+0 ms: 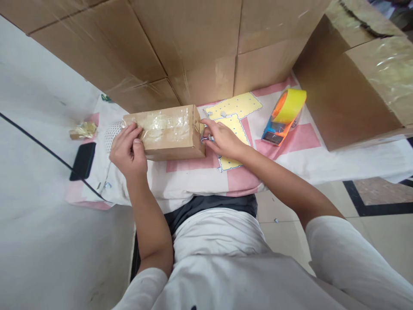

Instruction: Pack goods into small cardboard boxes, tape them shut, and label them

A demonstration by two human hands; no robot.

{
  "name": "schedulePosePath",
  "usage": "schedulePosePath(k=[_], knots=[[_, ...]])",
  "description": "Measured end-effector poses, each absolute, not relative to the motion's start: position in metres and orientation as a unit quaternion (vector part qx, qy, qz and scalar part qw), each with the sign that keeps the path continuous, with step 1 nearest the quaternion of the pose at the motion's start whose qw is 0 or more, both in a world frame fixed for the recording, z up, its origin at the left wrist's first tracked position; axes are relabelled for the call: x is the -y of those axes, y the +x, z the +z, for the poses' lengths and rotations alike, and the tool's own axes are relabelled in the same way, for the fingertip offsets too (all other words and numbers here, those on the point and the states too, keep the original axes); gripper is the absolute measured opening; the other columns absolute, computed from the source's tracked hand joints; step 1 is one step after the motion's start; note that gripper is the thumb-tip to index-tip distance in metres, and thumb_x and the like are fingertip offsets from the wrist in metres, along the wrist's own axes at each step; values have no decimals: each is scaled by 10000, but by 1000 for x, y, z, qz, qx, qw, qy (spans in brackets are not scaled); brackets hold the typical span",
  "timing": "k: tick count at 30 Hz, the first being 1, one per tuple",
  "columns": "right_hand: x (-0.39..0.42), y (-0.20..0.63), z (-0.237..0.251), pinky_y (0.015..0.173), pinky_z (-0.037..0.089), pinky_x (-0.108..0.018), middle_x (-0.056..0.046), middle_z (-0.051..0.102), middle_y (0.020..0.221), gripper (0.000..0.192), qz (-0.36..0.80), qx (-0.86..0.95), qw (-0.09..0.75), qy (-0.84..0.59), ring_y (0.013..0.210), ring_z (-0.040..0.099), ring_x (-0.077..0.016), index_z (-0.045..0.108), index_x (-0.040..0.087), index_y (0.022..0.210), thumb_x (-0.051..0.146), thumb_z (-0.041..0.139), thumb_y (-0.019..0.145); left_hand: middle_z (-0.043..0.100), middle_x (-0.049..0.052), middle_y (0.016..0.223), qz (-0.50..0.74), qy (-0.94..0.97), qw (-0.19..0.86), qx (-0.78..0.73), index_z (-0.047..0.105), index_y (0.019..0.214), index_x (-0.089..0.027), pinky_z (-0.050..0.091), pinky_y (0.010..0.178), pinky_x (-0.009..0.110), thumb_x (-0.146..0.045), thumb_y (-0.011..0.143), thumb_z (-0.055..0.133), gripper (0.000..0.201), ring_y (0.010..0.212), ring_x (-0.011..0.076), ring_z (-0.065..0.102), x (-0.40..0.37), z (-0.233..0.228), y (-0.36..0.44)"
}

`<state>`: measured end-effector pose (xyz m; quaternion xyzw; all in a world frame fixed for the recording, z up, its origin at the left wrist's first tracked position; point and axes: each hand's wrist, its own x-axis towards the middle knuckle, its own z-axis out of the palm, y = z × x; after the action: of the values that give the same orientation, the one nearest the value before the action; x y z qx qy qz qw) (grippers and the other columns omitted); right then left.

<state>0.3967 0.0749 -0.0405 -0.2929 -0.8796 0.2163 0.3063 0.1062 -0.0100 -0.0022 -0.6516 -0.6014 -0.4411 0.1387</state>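
A small cardboard box (167,133), wrapped in clear tape, lies on a pink, white and yellow cloth (290,150) in front of me. My left hand (129,150) grips the box's left end, fingers curled over its top edge. My right hand (222,140) presses against the box's right end, and a small metal object shows under its fingers. White foam netting (112,131) sticks out behind the left hand.
An orange and blue tape dispenser with a yellow roll (284,116) lies to the right. Large cardboard boxes (200,47) wall the back and right side (355,86). A black phone (83,160), a black cable (38,144) and a crumpled tape scrap (83,130) lie at left.
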Motion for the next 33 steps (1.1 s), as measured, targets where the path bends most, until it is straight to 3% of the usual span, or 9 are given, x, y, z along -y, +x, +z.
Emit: schedulePosePath(k=[3, 6, 8, 10, 13, 17, 23, 28, 33], knots=[[-79, 396, -44, 818, 459, -361, -40, 680, 932, 546, 266, 831, 323, -367, 864, 612, -229, 413, 168, 1413, 313, 619, 929, 750, 127, 1291, -428, -648, 145, 614, 764, 1177, -109, 484, 1144, 438, -274, 1005, 459, 387, 1259, 218, 678, 10, -2, 107], [-79, 392, -50, 685, 396, -297, 14, 622, 761, 343, 327, 766, 346, -431, 684, 536, -166, 609, 176, 1115, 382, 725, 867, 746, 126, 1297, -418, -638, 146, 630, 756, 1187, -108, 472, 1155, 440, -276, 1003, 443, 400, 1274, 223, 669, 9, -3, 108], [-75, 388, -55, 663, 374, -285, 21, 597, 684, 191, 369, 745, 356, -426, 641, 513, -145, 655, 176, 908, 361, 700, 888, 748, 124, 1291, -419, -635, 145, 633, 757, 1185, -112, 472, 1155, 442, -273, 995, 444, 400, 1274, 227, 669, 9, -2, 109], [-70, 384, -57, 674, 385, -280, 13, 616, 686, 150, 398, 733, 372, -408, 648, 531, -142, 688, 171, 856, 304, 649, 914, 752, 117, 1284, -419, -634, 145, 634, 760, 1178, -119, 474, 1153, 446, -267, 987, 447, 395, 1271, 229, 672, 9, -2, 110], [-59, 378, -60, 713, 423, -279, 2, 654, 738, 168, 412, 709, 405, -405, 670, 553, -146, 745, 155, 967, 253, 620, 913, 753, 117, 1282, -416, -638, 143, 632, 759, 1178, -112, 472, 1155, 445, -263, 990, 447, 394, 1267, 227, 673, 10, -1, 110], [-42, 375, -66, 672, 419, -271, 13, 612, 702, 343, 453, 680, 410, -404, 636, 517, -143, 751, 125, 1182, 256, 542, 944, 749, 143, 1279, -435, -651, 133, 608, 760, 1178, -87, 457, 1164, 456, -245, 999, 458, 385, 1267, 243, 675, 9, -2, 107], [-24, 375, -67, 586, 394, -242, 33, 558, 690, 518, 533, 641, 401, -379, 595, 460, -119, 632, 104, 1418, 239, 488, 939, 757, 137, 1266, -425, -650, 143, 614, 764, 1166, -91, 472, 1156, 448, -228, 991, 466, 372, 1256, 232, 685, 8, -1, 108], [-23, 377, -62, 506, 386, -224, 87, 459, 594, 678, 633, 592, 367, -338, 519, 412, -110, 444, 147, 1591, 188, 499, 916, 772, 143, 1229, -452, -657, 144, 586, 780, 1148, -79, 496, 1135, 435, -184, 975, 516, 332, 1226, 228, 706, 7, -1, 108], [-33, 384, -60, 440, 368, -183, 91, 555, 634, 791, 686, 545, 344, -338, 466, 414, -72, 341, 185, 1644, 165, 568, 887, 784, 103, 1206, -448, -651, 147, 594, 789, 1127, -119, 511, 1126, 447, -82, 928, 547, 315, 1210, 221, 718, 5, -3, 105]])
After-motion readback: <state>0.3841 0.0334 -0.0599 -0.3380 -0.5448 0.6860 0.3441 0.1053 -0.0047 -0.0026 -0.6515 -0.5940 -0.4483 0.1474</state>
